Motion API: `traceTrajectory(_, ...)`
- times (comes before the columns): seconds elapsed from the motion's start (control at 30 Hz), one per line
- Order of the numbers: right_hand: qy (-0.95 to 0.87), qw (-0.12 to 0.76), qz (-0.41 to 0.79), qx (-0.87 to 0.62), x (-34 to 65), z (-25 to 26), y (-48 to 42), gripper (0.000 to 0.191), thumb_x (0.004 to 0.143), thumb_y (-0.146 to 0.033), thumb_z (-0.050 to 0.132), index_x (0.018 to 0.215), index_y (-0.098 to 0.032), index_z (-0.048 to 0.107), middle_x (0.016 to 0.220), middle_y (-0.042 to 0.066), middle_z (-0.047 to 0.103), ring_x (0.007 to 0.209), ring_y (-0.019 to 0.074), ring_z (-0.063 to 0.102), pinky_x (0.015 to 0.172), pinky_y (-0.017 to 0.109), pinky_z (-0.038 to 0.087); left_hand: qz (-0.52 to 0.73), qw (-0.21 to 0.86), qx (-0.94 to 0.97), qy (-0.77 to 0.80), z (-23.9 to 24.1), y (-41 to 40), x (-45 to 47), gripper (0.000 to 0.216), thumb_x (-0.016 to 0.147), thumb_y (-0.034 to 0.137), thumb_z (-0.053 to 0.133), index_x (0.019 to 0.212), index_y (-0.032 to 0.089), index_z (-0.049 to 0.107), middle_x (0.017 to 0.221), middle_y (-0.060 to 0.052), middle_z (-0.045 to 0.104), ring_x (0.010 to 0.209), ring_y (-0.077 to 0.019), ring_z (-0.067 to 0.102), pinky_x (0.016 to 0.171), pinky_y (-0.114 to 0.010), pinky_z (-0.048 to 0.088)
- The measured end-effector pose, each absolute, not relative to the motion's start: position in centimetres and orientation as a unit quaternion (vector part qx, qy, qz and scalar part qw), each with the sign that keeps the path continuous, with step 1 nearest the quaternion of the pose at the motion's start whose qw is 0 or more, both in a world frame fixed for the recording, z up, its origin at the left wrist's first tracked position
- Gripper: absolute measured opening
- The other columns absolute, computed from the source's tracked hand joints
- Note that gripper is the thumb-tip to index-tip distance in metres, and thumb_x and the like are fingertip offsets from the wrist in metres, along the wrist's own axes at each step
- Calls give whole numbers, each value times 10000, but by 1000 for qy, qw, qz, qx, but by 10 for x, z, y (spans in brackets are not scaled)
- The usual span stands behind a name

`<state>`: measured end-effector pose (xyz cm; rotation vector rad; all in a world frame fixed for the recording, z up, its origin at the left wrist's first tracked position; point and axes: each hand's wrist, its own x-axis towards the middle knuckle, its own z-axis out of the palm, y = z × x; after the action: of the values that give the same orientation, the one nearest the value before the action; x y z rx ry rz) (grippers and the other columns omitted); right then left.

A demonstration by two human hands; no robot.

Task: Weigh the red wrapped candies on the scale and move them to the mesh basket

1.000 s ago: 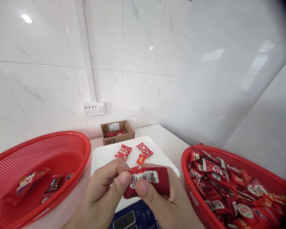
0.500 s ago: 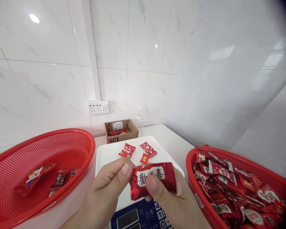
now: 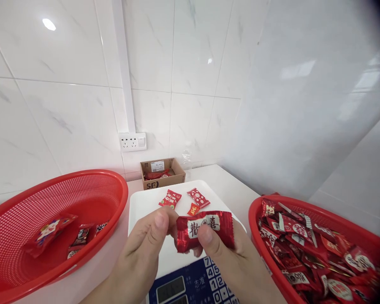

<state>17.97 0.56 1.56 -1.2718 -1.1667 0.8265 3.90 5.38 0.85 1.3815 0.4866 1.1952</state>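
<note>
Both of my hands hold a red foil packet (image 3: 205, 232) with a white label of Chinese characters, just above the white pan of a scale (image 3: 145, 202). My left hand (image 3: 142, 249) pinches the packet's left edge between thumb and fingers. My right hand (image 3: 228, 261) grips it with the thumb on the label. Three small red wrapped candies (image 3: 170, 199) lie on the pan beyond the packet. The scale's blue panel (image 3: 190, 283) with display and keys shows below my hands.
A red mesh basket (image 3: 91, 181) on the left holds a few red packets. A red basket (image 3: 256, 215) on the right is heaped with several red candies. A small cardboard box (image 3: 163, 173) stands at the tiled wall under a wall socket (image 3: 133, 142).
The packet has shifted slightly right and up in my hands, and my right thumb now sits over the label. The view has drifted a little, bringing more of the scale's keypad into sight.
</note>
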Motion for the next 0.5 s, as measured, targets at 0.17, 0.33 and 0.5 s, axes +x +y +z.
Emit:
traceTrajectory(0.17, -542, 507, 300, -600, 206, 21, 21, 487, 821, -650, 573, 620, -206, 591, 628, 28, 634, 645, 205, 588, 568, 305, 452, 601, 416, 618, 291, 12, 62, 37, 230, 957, 369, 556, 793, 215, 602, 669, 25, 538, 675, -145, 521, 662, -265, 424)
traceTrajectory(0.33, -596, 312, 146, -725, 231, 16, 46, 408, 891, -539, 513, 674, -206, 606, 687, 63, 691, 655, 231, 598, 560, 311, 384, 585, 361, 651, 322, 11, 71, 35, 89, 931, 266, 585, 1015, 238, 580, 758, 29, 583, 755, -152, 578, 704, -271, 453)
traceTrajectory(0.5, -598, 225, 102, -762, 240, 8, 60, 397, 917, -487, 487, 656, -212, 606, 722, 69, 719, 676, 240, 620, 545, 313, 347, 567, 318, 688, 321, 8, 73, 37, 165, 932, 263, 585, 1092, 245, 548, 871, 2, 598, 858, -168, 599, 781, -309, 486)
